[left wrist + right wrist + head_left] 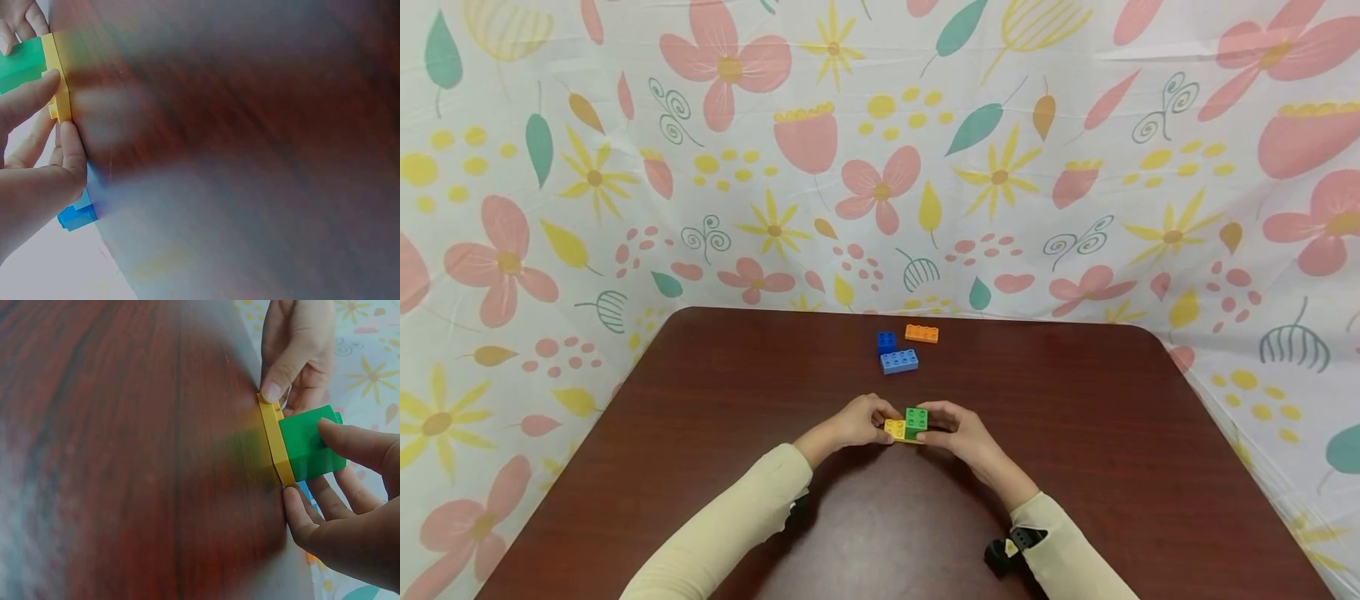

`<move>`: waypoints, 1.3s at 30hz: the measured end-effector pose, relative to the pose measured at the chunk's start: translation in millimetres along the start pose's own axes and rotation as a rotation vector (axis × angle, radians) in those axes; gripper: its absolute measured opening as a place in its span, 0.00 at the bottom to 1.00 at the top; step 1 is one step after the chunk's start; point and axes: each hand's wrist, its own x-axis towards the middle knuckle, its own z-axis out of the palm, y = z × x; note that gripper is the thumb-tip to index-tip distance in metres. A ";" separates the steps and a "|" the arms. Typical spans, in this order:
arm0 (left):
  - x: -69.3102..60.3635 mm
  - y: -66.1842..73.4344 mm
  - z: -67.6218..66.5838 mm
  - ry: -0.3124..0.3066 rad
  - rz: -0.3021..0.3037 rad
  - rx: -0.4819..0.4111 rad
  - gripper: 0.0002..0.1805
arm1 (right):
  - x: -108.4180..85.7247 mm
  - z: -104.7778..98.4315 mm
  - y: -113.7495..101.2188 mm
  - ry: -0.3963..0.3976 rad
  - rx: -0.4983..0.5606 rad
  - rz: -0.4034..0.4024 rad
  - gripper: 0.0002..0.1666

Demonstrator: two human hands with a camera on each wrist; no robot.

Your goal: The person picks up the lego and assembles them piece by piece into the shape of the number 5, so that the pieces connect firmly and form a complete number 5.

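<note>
While I follow this over the remote feed, I see both hands meeting at a small build near the middle of the table (737,375). The left hand (859,421) has thumb and fingers pinched on the yellow brick (894,428), at the end where its studs lie bare. The right hand (966,433) holds the green block (916,421), thumb on the near face and fingers round behind, set no wider than the block needs.

From the right wrist view, the green block stands on the other end of the yellow brick, and I make out no gap between them. I judge that join made or very nearly so; whether the studs are pressed fully home, I cannot tell. The yellow brick lies flat along the tabletop.

Beyond the hands, three pieces lie apart from the build: a dark blue brick (886,342), a light blue brick (899,361) just on the near side of it, and an orange brick (921,333) off to the right. Neither hand touches them. By my reckoning this is early work: one pair is together, and if those three belong to the same build, all of them are left to add.
</note>
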 end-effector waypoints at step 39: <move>19.0 0.5 -41.7 0.098 -0.063 -0.087 0.19 | -4.5 6.6 2.0 0.072 0.121 0.047 0.28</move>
